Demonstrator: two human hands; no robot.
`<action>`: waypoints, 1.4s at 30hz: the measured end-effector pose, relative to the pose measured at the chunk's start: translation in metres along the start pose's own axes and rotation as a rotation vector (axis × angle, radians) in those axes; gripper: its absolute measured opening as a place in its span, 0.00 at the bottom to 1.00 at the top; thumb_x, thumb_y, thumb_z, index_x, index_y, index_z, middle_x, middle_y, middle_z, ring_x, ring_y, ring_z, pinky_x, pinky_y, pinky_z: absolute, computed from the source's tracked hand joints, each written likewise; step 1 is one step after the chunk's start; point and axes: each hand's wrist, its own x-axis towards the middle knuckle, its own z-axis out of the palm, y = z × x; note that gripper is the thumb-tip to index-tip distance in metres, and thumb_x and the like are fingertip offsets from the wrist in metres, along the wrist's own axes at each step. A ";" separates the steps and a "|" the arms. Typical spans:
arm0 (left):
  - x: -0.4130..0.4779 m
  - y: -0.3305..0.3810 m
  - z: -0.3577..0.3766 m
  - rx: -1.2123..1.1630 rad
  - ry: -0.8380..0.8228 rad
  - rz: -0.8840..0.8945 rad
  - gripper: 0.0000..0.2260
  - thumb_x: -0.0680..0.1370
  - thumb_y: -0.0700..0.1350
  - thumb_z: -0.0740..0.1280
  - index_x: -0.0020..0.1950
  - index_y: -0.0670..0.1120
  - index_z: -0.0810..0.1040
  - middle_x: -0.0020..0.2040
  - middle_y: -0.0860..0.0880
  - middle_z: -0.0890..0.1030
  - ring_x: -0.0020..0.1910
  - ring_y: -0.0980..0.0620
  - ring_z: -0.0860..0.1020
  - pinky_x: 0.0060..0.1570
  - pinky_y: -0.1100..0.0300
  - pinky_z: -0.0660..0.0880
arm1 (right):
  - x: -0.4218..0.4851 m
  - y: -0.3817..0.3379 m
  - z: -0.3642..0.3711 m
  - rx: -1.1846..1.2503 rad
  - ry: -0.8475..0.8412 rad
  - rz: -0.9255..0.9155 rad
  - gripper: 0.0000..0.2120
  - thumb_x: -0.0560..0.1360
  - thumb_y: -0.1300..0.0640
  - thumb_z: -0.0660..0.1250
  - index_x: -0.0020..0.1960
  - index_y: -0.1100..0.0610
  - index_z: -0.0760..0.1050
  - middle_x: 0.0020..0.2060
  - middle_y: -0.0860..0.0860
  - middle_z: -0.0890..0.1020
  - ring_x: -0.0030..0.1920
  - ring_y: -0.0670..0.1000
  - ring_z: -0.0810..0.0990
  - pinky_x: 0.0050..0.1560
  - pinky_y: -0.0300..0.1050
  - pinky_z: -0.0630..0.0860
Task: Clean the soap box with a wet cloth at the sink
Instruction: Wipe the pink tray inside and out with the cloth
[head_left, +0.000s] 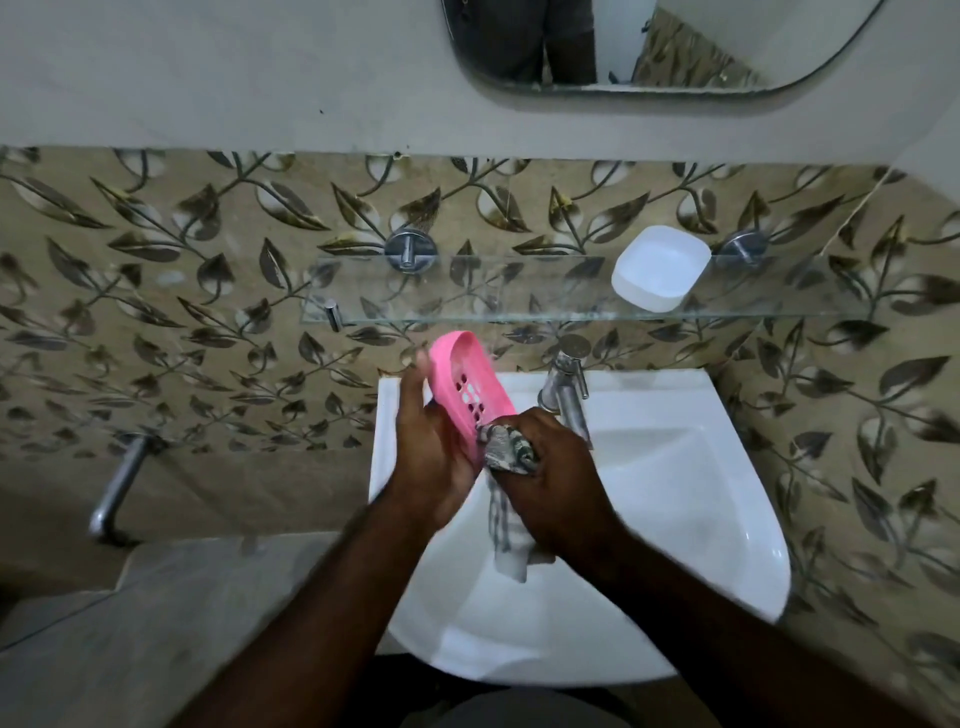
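A pink soap box tray (470, 382) with drain holes is tilted on its edge above the left rim of the white sink (727, 519). My left hand (434, 441) grips it from the left side. My right hand (553, 478) is closed on a grey checked cloth (506, 449), whose bunched end presses against the tray's lower end. The rest of the cloth hangs down into the basin. A white soap box part (660, 267) lies on the glass shelf (467, 306) above.
A chrome tap (566, 389) stands at the back of the sink, just right of the tray. A mirror (649, 47) hangs above on the wall. A chrome pipe (117, 486) sticks out at the left. Leaf-patterned tiles cover the wall.
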 end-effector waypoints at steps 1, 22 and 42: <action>-0.002 -0.010 0.002 0.039 0.045 0.047 0.31 0.69 0.64 0.65 0.59 0.41 0.79 0.50 0.40 0.79 0.48 0.45 0.79 0.56 0.51 0.75 | -0.003 -0.004 0.005 0.035 0.004 0.015 0.11 0.68 0.60 0.67 0.49 0.53 0.80 0.42 0.48 0.79 0.44 0.48 0.80 0.47 0.49 0.76; 0.006 -0.007 0.000 0.004 -0.023 0.030 0.37 0.71 0.73 0.56 0.54 0.41 0.81 0.43 0.41 0.82 0.40 0.45 0.81 0.49 0.50 0.76 | -0.015 -0.002 0.011 0.069 -0.043 -0.107 0.23 0.61 0.71 0.62 0.49 0.51 0.79 0.45 0.46 0.79 0.45 0.49 0.80 0.44 0.41 0.76; 0.007 -0.008 0.002 0.091 0.065 -0.109 0.35 0.72 0.71 0.59 0.58 0.42 0.80 0.45 0.41 0.81 0.45 0.46 0.79 0.62 0.47 0.73 | 0.011 0.054 -0.029 -0.613 -0.211 -0.626 0.12 0.71 0.65 0.66 0.52 0.56 0.79 0.49 0.51 0.82 0.42 0.53 0.80 0.42 0.42 0.72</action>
